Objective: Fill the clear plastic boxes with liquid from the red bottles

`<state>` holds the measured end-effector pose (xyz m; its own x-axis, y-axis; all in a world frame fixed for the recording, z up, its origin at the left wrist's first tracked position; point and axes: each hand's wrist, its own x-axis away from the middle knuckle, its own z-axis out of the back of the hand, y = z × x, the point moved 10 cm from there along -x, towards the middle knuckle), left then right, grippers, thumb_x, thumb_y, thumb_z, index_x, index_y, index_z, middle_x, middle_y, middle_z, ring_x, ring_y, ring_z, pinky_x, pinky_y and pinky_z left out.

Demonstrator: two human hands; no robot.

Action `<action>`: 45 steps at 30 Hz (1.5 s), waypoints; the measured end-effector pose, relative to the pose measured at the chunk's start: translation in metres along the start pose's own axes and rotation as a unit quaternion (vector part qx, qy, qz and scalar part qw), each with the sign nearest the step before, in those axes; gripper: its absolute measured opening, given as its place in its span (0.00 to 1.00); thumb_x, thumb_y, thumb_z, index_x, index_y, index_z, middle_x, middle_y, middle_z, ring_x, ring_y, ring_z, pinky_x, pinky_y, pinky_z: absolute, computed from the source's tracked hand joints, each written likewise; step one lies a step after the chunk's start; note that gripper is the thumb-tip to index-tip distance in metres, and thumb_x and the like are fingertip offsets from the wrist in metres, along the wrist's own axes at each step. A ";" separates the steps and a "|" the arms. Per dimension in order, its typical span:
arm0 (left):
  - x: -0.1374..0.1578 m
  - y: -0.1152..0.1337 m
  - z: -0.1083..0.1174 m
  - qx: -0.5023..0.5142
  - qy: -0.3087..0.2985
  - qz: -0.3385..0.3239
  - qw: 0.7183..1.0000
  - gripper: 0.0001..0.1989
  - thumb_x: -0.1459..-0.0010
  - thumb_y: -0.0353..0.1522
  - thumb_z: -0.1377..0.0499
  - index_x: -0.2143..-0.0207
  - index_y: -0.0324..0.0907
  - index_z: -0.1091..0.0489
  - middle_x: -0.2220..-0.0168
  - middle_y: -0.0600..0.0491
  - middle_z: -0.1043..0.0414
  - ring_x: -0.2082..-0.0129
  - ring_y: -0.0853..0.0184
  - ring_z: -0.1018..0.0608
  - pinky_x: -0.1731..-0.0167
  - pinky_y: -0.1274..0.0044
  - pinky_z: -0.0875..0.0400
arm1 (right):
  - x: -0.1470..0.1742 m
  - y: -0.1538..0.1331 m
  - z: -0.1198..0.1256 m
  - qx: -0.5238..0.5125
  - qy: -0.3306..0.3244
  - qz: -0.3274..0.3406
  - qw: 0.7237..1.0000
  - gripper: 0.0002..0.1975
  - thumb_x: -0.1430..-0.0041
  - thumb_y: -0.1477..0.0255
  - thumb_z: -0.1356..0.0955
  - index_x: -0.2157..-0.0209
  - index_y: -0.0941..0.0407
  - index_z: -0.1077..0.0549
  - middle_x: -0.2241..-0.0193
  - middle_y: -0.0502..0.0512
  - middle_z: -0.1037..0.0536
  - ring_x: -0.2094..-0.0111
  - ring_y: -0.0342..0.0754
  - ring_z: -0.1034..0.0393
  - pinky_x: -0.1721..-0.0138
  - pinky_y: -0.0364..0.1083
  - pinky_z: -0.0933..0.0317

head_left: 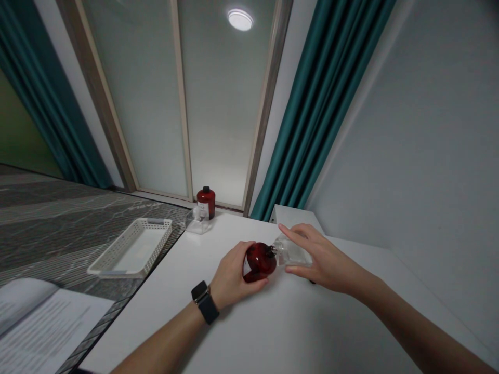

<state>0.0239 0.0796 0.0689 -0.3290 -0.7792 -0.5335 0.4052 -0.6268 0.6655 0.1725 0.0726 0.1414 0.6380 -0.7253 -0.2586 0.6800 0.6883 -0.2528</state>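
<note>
My left hand (236,272) wraps round a dark red bottle (262,259), which is tipped with its neck toward the right. A clear bottle (290,252) lies sideways in my right hand (312,254), fingers on its far side and thumb on its near side. The two bottle mouths meet between my hands, above the white table (249,322). I cannot tell whether liquid is passing between them. Part of a small black object, perhaps a cap, shows just below my right hand.
At the table's far left corner stand a capped red bottle (206,201) and a clear container (197,223). A white perforated basket (136,249) and an open book (58,327) lie on the grey patterned surface to the left. Behind my right hand is a white box (296,215).
</note>
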 end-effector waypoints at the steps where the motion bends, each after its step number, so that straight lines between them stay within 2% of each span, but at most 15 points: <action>1: 0.000 0.000 0.000 0.000 0.000 0.001 1.000 0.35 0.53 0.33 0.31 0.44 0.45 0.41 0.49 0.46 0.31 0.50 0.55 0.26 0.49 0.63 0.30 | 0.000 0.000 0.000 0.000 0.000 0.001 1.000 0.44 0.42 0.66 0.27 0.31 0.44 0.54 0.46 0.60 0.35 0.44 0.56 0.38 0.41 0.59 0.40; 12: 0.001 0.001 0.001 0.001 0.008 0.000 1.000 0.35 0.54 0.32 0.31 0.45 0.44 0.41 0.50 0.47 0.30 0.51 0.56 0.25 0.50 0.64 0.29 | -0.002 -0.002 0.002 0.006 0.001 0.004 1.000 0.44 0.42 0.67 0.27 0.31 0.46 0.52 0.46 0.60 0.34 0.43 0.56 0.38 0.41 0.59 0.39; 32: 0.003 0.001 0.001 0.033 0.007 0.009 0.999 0.35 0.53 0.32 0.31 0.44 0.45 0.41 0.49 0.48 0.30 0.51 0.56 0.25 0.50 0.65 0.29 | -0.005 -0.013 0.011 0.028 0.007 0.022 0.999 0.43 0.42 0.66 0.27 0.31 0.43 0.52 0.46 0.60 0.32 0.44 0.57 0.35 0.44 0.60 0.36; 45: 0.005 0.003 -0.001 0.058 0.005 0.017 0.998 0.34 0.52 0.31 0.31 0.44 0.45 0.41 0.48 0.47 0.30 0.50 0.56 0.25 0.49 0.65 0.29 | -0.005 -0.015 0.011 0.028 -0.011 0.022 0.999 0.44 0.42 0.67 0.27 0.31 0.44 0.52 0.45 0.60 0.33 0.43 0.56 0.36 0.42 0.60 0.38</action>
<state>0.0242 0.0739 0.0676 -0.3076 -0.7999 -0.5153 0.3137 -0.5966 0.7387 0.1630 0.0654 0.1568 0.6744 -0.6955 -0.2482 0.6701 0.7176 -0.1899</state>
